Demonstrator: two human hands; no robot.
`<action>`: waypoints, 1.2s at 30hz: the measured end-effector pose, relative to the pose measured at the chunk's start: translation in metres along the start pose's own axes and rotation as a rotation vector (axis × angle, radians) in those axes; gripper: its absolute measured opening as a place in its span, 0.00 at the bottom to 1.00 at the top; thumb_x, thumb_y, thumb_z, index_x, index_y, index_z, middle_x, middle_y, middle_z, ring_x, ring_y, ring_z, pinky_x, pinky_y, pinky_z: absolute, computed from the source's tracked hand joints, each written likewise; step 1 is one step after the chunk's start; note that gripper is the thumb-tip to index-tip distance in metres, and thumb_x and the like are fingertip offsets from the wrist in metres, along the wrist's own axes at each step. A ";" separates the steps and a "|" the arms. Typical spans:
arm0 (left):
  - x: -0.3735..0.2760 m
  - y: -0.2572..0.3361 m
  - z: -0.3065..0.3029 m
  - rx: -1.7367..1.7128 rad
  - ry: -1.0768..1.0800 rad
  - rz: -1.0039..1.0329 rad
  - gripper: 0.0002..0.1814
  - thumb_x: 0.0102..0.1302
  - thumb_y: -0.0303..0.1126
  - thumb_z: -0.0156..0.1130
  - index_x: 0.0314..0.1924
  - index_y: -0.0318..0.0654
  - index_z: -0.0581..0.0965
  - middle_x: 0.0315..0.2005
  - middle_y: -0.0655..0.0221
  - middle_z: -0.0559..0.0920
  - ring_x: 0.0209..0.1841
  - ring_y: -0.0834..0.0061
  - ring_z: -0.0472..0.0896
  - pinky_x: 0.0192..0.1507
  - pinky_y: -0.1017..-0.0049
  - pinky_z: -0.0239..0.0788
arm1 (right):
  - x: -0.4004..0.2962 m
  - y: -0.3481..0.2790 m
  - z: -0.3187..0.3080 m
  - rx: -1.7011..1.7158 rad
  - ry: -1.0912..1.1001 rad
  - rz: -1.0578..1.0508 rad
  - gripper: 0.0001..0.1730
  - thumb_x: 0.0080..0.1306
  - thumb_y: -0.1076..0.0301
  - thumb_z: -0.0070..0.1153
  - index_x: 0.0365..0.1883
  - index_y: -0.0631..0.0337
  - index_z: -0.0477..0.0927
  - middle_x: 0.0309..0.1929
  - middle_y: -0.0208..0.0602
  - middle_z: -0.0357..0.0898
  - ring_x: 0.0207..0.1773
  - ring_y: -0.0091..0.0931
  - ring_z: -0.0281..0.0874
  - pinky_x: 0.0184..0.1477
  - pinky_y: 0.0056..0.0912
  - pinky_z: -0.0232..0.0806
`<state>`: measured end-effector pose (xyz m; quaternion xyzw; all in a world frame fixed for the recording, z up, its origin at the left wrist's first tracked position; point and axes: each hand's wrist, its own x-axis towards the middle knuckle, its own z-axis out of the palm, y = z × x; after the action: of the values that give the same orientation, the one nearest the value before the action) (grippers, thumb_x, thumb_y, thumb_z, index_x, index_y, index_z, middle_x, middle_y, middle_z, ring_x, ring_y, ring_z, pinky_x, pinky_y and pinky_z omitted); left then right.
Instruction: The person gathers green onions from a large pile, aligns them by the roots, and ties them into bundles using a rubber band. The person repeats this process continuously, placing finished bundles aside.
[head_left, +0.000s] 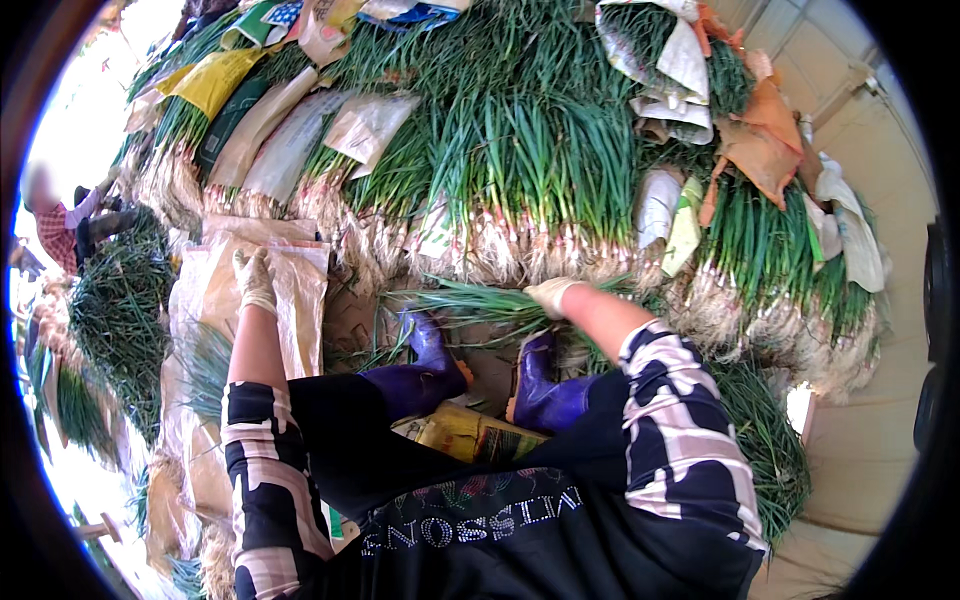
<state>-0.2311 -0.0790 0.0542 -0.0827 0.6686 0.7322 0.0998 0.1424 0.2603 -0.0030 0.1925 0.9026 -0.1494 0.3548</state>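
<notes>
My left hand, in a pale glove, is at the upper edge of a tan woven plastic sack spread on my left. I cannot tell whether its fingers pinch the sack or only rest on it. My right hand, gloved too, is closed on a bunch of long green onion leaves lying across in front of my boots. Just beyond stand packed rows of green onions, leaves away from me and pale, stringy roots towards me.
Sacks, among them a yellow one and an orange one, cover parts of the rows. My purple rubber boots flank a yellow folded sack. Leaf heaps lie left and right. Another person is at far left.
</notes>
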 end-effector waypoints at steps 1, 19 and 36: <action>-0.006 -0.007 0.017 -0.041 -0.034 -0.011 0.39 0.50 0.26 0.60 0.61 0.47 0.54 0.45 0.66 0.70 0.39 0.71 0.72 0.34 0.73 0.65 | -0.031 0.017 -0.014 -0.013 0.013 0.027 0.39 0.52 0.81 0.44 0.63 0.48 0.52 0.50 0.44 0.70 0.51 0.38 0.69 0.51 0.37 0.63; -0.037 -0.078 0.053 1.151 -0.492 0.557 0.25 0.50 0.30 0.60 0.50 0.35 0.70 0.42 0.57 0.75 0.47 0.64 0.72 0.51 0.73 0.62 | -0.439 0.198 0.071 -0.153 -0.315 0.939 0.43 0.45 0.49 0.60 0.59 0.50 0.59 0.58 0.37 0.62 0.62 0.32 0.57 0.61 0.34 0.51; -0.117 -0.099 0.068 0.795 -0.832 -0.364 0.21 0.57 0.26 0.57 0.52 0.31 0.67 0.40 0.65 0.76 0.43 0.75 0.74 0.44 0.78 0.66 | 0.029 0.159 0.037 1.521 1.257 0.573 0.16 0.59 0.71 0.44 0.45 0.64 0.73 0.37 0.43 0.75 0.36 0.30 0.73 0.42 0.26 0.64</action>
<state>-0.0918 -0.0071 -0.0048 0.1412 0.7710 0.3684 0.4999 0.2164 0.3923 -0.0698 0.6182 0.5118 -0.4637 -0.3753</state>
